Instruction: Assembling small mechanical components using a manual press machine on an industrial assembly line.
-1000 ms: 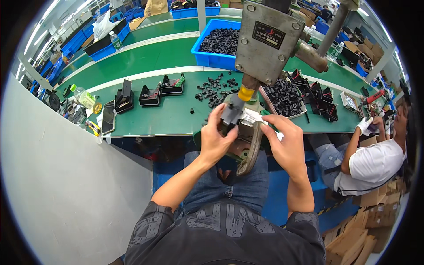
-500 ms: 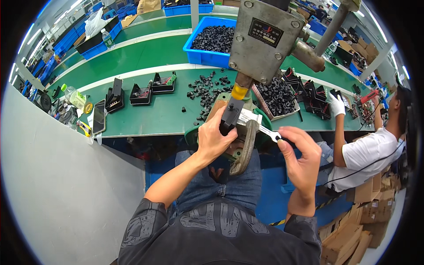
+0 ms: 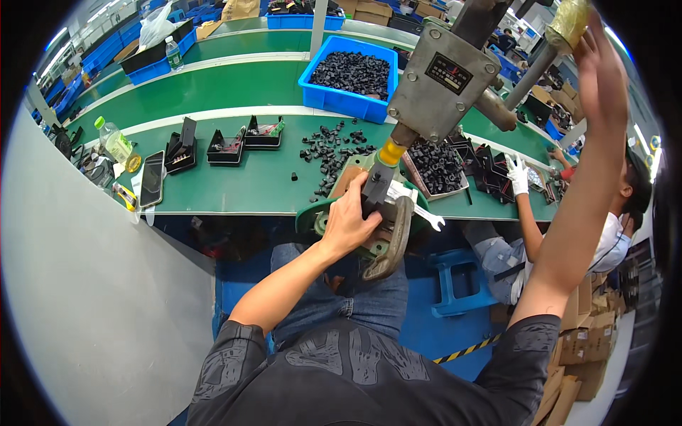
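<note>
Head view: the left grip (image 3: 347, 223) is closed on a black housing (image 3: 378, 189), with the thumb at its near side and the fingers along its left side. The housing sits at the fingertips, directly below the yellow collar (image 3: 391, 152) of the press (image 3: 444, 84); this hold probably keeps the part aligned and steady beneath the press tool. The right grip (image 3: 604, 82) is raised well apart, up and to the right of the left grip, its fingers against the wrapped lever end (image 3: 568, 27), presumably for control of the lever; whether they are clenched around it cannot be told. Just right of the left grip, a C-shaped clamp (image 3: 398, 245) stands at the press base, likely to secure the fixture, and an open-ended wrench (image 3: 431, 219) projects beyond it. Loose black caps (image 3: 330, 153) lie on the worktop (image 3: 249, 190) ahead of the left grip, with a filled tray (image 3: 447, 192) ahead and to the right, apparently for ready reach. The housing is dark, angular and tilted in view, with a small black stud on its upper face; its lower part is hidden by the fingers.
</note>
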`<state>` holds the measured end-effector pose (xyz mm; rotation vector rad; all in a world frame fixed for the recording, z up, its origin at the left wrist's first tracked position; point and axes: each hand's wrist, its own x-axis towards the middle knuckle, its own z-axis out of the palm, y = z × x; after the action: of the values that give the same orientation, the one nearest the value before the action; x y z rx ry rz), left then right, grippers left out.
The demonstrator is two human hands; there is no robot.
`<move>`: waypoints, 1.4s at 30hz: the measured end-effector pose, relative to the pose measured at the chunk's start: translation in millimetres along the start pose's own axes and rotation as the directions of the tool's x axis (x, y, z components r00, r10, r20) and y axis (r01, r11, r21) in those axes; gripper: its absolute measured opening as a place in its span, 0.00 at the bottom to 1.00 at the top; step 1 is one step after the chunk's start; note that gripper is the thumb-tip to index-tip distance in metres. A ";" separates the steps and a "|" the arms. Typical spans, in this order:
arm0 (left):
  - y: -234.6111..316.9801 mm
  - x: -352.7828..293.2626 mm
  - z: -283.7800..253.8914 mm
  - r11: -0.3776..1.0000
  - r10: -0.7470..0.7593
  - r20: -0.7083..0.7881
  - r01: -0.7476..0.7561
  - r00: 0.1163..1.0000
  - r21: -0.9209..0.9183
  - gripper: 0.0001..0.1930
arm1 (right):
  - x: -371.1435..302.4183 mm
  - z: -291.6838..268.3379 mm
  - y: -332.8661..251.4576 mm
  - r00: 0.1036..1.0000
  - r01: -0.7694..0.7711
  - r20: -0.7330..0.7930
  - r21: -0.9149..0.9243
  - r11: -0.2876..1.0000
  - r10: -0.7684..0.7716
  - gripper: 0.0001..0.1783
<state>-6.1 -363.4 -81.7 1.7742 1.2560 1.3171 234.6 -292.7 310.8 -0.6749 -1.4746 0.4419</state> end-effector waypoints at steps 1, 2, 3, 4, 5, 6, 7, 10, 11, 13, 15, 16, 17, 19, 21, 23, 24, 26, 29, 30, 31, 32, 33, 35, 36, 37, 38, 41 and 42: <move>0.5 -0.7 -0.5 1.000 0.003 -0.002 -0.003 1.000 -0.005 0.38 | -2.2 3.6 1.9 1.000 0.004 0.002 -0.004 1.000 -0.004 0.28; -0.2 0.1 0.9 1.000 0.020 -0.003 -0.020 1.000 0.005 0.38 | -12.1 21.4 2.9 0.986 0.141 0.080 0.038 0.989 -0.143 0.25; -2.4 0.2 -0.1 0.999 0.035 -0.008 -0.034 0.999 0.024 0.39 | -20.1 38.1 -1.0 0.970 0.209 0.117 0.064 0.976 -0.215 0.23; -5.4 -0.4 -0.8 0.999 0.039 -0.011 -0.039 0.999 0.022 0.39 | -28.4 54.5 -4.5 0.946 0.274 0.151 0.097 0.957 -0.286 0.22; -8.8 -1.9 -1.5 0.999 0.038 -0.026 -0.038 0.999 0.032 0.39 | -41.5 67.3 -13.9 0.969 0.249 0.002 0.002 0.969 -0.249 0.19; -8.9 -1.0 -1.3 0.998 0.047 -0.039 -0.045 0.998 0.037 0.39 | -50.1 66.9 -19.8 0.959 0.280 -0.034 -0.031 0.959 -0.281 0.19; -7.9 -1.6 0.0 0.999 0.043 -0.041 -0.042 0.998 0.026 0.39 | -59.0 66.1 -25.7 0.948 0.306 -0.066 -0.069 0.949 -0.311 0.19; -12.9 -0.3 7.4 0.993 0.108 -0.139 -0.101 0.984 0.062 0.37 | -86.3 62.3 -49.6 0.967 0.245 -0.041 -0.089 0.965 -0.250 0.17; -2.8 1.3 3.2 0.999 0.039 -0.024 -0.039 0.999 -0.005 0.39 | -103.3 60.2 -52.5 0.964 0.254 -0.046 -0.144 0.956 -0.262 0.14; -2.2 1.4 0.5 0.999 0.025 -0.020 -0.026 0.999 -0.020 0.39 | -139.7 75.6 -55.5 0.946 0.300 -0.050 -0.251 0.920 -0.322 0.10; -12.1 -4.2 -7.5 1.000 -0.027 -0.043 0.027 0.999 -0.014 0.39 | -180.9 107.3 -49.0 0.916 0.355 -0.056 -0.350 0.867 -0.398 0.08; -14.1 -5.1 -7.6 1.000 -0.020 -0.048 0.019 0.999 -0.015 0.39 | -196.6 112.3 -52.4 0.936 0.309 -0.043 -0.369 0.877 -0.348 0.08; -7.8 -1.8 -1.6 1.000 0.007 -0.039 -0.008 0.999 -0.027 0.39 | -206.3 107.4 -59.4 0.920 0.374 0.045 -0.396 0.839 -0.389 0.06; -3.7 -1.3 -0.7 0.999 0.002 -0.044 -0.003 0.999 -0.035 0.38 | -225.2 109.3 -49.1 0.895 0.441 0.121 -0.394 0.806 -0.430 0.06; -6.8 -3.8 -4.9 0.999 -0.003 -0.055 0.001 0.998 -0.032 0.38 | -255.3 114.3 -18.5 0.856 0.503 0.118 -0.416 0.757 -0.503 0.09; -11.3 -3.7 -3.9 0.998 0.066 -0.113 -0.068 0.991 -0.015 0.38 | -287.2 103.4 21.4 0.745 0.657 0.313 -0.503 0.562 -0.590 0.16; -13.2 -2.4 -1.4 0.992 0.120 -0.154 -0.124 0.981 -0.017 0.39 | -299.1 103.8 35.2 0.746 0.653 0.331 -0.532 0.538 -0.578 0.17; -14.1 -2.1 1.1 0.994 0.106 -0.145 -0.110 0.984 -0.023 0.40 | -302.3 100.2 42.7 0.721 0.673 0.306 -0.525 0.521 -0.622 0.17; -1.6 2.3 3.0 0.997 0.069 -0.057 -0.070 0.996 -0.028 0.41 | -289.7 91.0 25.3 0.746 0.652 0.304 -0.517 0.555 -0.593 0.20; 4.3 6.1 3.5 0.999 0.028 0.002 -0.028 1.000 -0.020 0.41 | -284.7 85.5 14.5 0.776 0.623 0.328 -0.534 0.572 -0.539 0.22; -1.7 0.0 8.4 0.999 0.045 -0.010 -0.045 0.999 0.029 0.41 | -280.9 81.5 8.2 0.788 0.607 0.299 -0.524 0.598 -0.537 0.21; -18.1 -2.1 10.5 0.994 0.084 -0.025 -0.082 0.996 0.078 0.41 | -275.8 89.4 11.5 0.778 0.619 0.230 -0.441 0.650 -0.585 0.20; -40.7 -1.9 11.2 0.997 0.069 -0.061 -0.072 0.996 -0.043 0.40 | -268.5 100.3 19.0 0.758 0.645 0.156 -0.321 0.693 -0.633 0.19; -50.7 -2.3 19.5 0.973 0.118 0.017 -0.112 0.993 -0.202 0.38 | -245.1 103.9 12.6 0.725 0.683 0.083 -0.218 0.697 -0.684 0.18; -44.3 -2.9 20.4 0.970 0.106 0.013 -0.100 0.994 -0.222 0.37 | -230.4 99.7 3.7 0.734 0.672 0.058 -0.206 0.711 -0.677 0.19; -39.5 -6.1 11.3 0.973 0.068 -0.021 -0.071 0.997 -0.218 0.35 | -211.6 96.8 -7.8 0.761 0.644 0.061 -0.195 0.740 -0.646 0.23; -26.0 -4.2 10.6 0.975 0.024 -0.057 -0.036 0.998 -0.221 0.34 | -184.8 91.2 -20.3 0.736 0.668 0.039 -0.196 0.718 -0.675 0.25; -8.8 2.5 14.6 0.985 -0.047 -0.149 0.021 0.988 -0.171 0.35 | -105.6 75.2 -26.4 0.741 0.603 -0.084 -0.356 0.714 -0.667 0.22; -18.7 5.7 11.9 0.980 0.009 -0.225 -0.053 0.974 -0.190 0.33 | -79.7 74.9 -25.0 0.807 0.509 -0.149 -0.314 0.801 -0.572 0.21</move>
<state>-0.8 -350.1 -99.6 1.5482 1.1727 1.6359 151.8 -352.6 264.5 -0.4513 -1.4296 -0.2825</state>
